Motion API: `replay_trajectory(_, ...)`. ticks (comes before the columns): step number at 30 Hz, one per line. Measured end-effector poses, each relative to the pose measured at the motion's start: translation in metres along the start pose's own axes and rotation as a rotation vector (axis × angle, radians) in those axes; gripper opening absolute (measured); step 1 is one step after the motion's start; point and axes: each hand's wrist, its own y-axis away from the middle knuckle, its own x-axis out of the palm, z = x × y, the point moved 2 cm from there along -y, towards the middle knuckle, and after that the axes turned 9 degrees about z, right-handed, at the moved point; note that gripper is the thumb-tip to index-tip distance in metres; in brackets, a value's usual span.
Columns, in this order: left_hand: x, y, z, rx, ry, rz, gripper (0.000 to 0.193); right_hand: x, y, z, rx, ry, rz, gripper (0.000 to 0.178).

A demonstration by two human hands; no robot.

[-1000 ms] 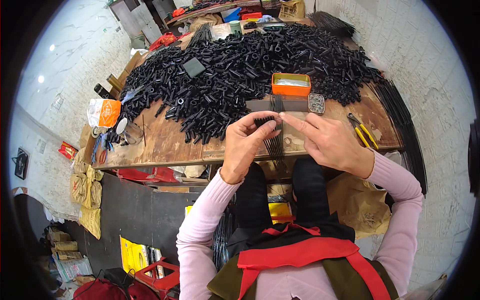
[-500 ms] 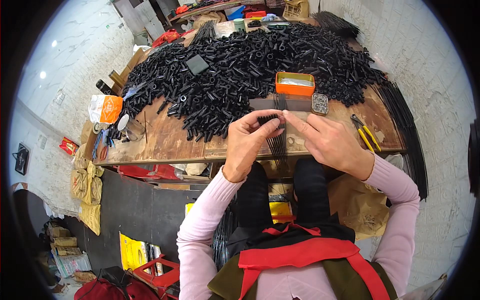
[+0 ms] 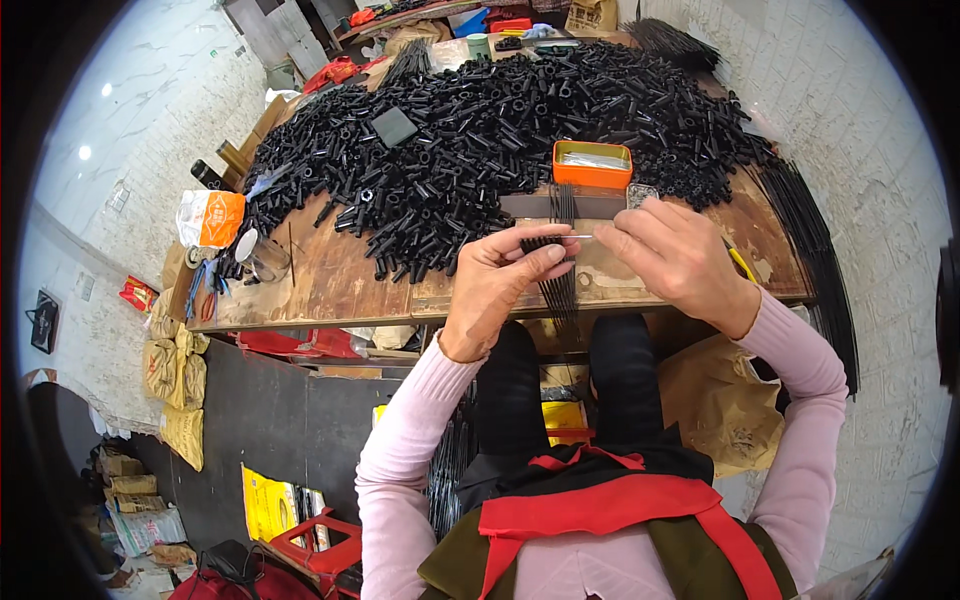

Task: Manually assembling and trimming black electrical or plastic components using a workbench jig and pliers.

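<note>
At the tabletop (image 3: 330,280) edge our left hand (image 3: 505,285) pinches the black rods (image 3: 560,285) while our right hand (image 3: 680,260), now drawn slightly apart, nips a thin metal pin (image 3: 575,236) beside the orange tin (image 3: 592,165).

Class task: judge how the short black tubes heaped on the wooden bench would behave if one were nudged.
The black tubes look round and short, so a nudged one would probably roll. They appear small and hollow, likely light. Piled loosely against each other, neighbours may slide too; a few already lie scattered on the wooden bench.
</note>
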Motion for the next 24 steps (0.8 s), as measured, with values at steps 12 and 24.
replay_trajectory(12,0.000,0.000,0.001,-0.061,0.007,0.007,0.028,0.000,-0.003,0.002,-0.055,-0.196,-0.117,0.042)
replay_trajectory(24,-0.035,0.012,0.084,0.006,-1.402,0.202,0.088,0.041,0.008,-0.042,0.413,-0.777,-0.090,0.042)
